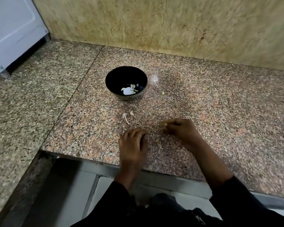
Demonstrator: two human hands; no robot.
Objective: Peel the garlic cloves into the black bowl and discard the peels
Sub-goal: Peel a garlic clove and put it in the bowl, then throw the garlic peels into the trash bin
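- Light is soft, even and moderately dim, with a warm cast.
- A pale glare spot sits on the polished granite counter, beyond the hands and just beside the black bowl.
- Shadows under the hands are faint.
- The whole frame is slightly soft; both hands show motion blur.
- Wide-angle bending curves the counter edges toward the frame's borders.

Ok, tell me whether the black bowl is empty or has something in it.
Not empty. The black bowl stands upright on the counter with a few pale peeled garlic cloves lying at its bottom.
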